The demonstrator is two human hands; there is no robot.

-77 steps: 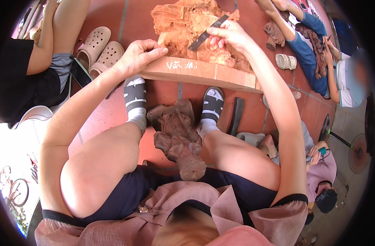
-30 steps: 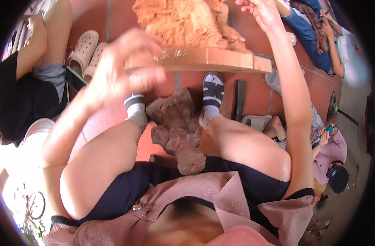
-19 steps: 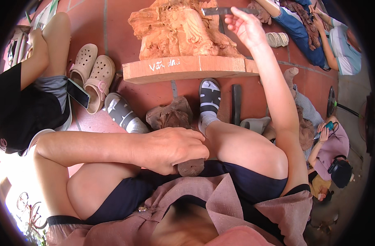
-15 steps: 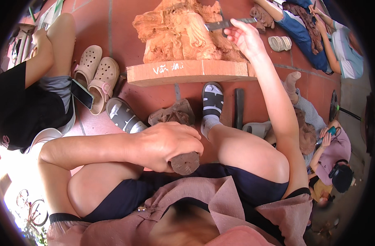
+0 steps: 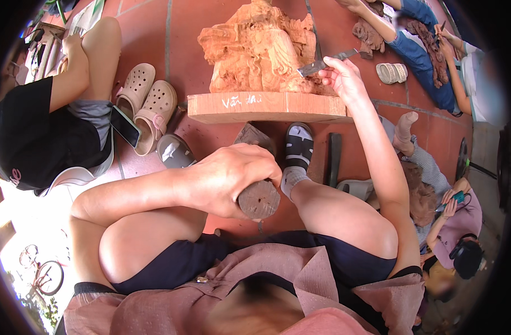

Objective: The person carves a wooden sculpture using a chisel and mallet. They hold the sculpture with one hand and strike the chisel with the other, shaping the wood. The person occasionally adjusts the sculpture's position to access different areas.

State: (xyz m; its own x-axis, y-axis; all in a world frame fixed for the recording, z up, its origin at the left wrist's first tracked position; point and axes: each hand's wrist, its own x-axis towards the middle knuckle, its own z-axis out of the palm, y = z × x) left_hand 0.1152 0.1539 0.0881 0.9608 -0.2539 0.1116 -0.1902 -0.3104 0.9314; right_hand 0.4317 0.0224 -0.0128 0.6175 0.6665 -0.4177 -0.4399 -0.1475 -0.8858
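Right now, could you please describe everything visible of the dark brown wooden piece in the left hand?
The dark brown wooden piece is gripped by the left hand, which hides its middle. Its round, flat end, with a small dark hole, faces the camera; a blockier far end shows beyond the knuckles. Whether that end touches the red tiled floor is unclear.

Left hand (image 5: 232, 177) curled tight, right hand (image 5: 345, 81) pinching

White handwriting (image 5: 242, 101), two short words, runs along the front face of the pale wooden base (image 5: 305, 104), nearer its left corner than its right. Pink lettering (image 5: 15, 177) stands on the crown of a neighbour's black cap (image 5: 22, 148); only a few characters show.
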